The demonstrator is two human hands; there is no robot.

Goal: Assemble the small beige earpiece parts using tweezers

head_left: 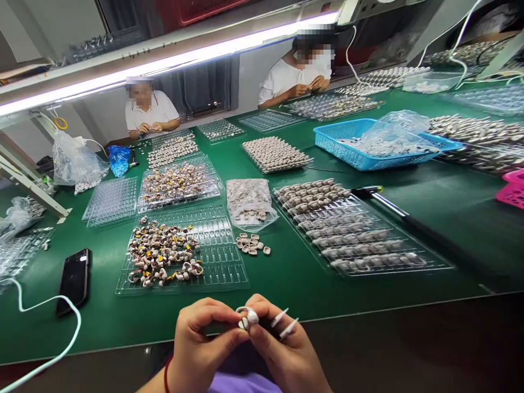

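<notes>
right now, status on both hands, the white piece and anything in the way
Left grip and right grip: both pinching white piece. Piece held up at near edge of green table. Two white tips jut from right grip; nothing seen blocking the piece.

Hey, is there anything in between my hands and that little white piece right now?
Nothing visible stands in the way: your left hand and right hand both pinch the little white piece directly. Two white pointed bits show by the right hand's other fingers, off to the side.
</notes>
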